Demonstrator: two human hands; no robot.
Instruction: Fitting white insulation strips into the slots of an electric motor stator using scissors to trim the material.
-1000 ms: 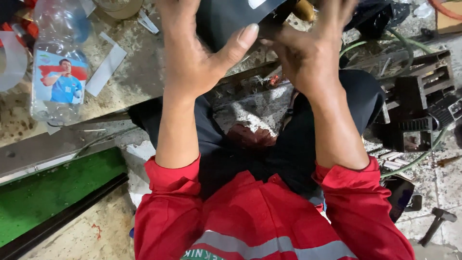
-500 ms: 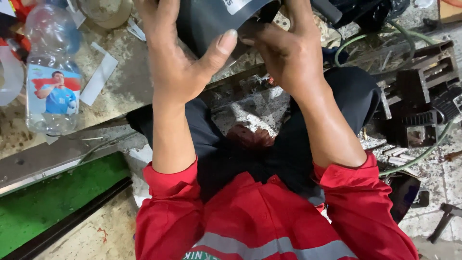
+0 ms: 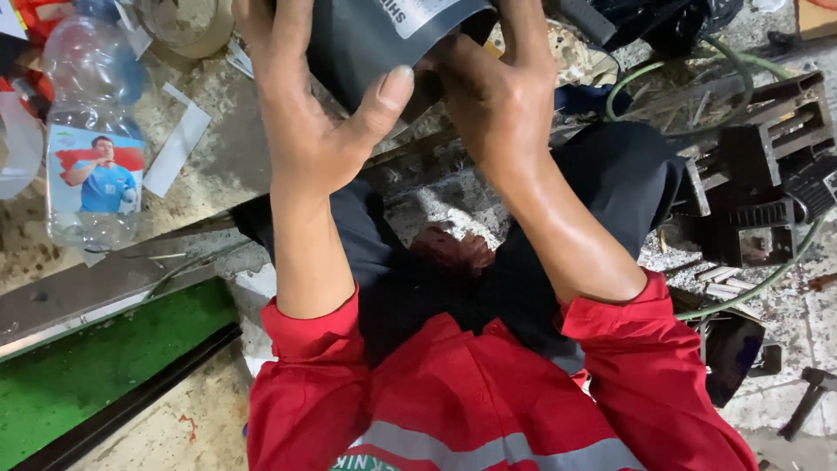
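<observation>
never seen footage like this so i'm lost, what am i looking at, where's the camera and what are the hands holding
There is no machine here. The camera sits on a person's head and looks straight down, so you see their own arms in red sleeves and their lap.

Both hands grip a dark grey cylinder with a white label, at the top edge of the picture. The left hand wraps its side, thumb pressed on the front. The right hand holds the other side.

To the left is a dirty bench with a clear plastic bottle lying on it and scraps of white paper. To the right, on the floor, lie black metal parts, a green hose and a small hammer.
</observation>
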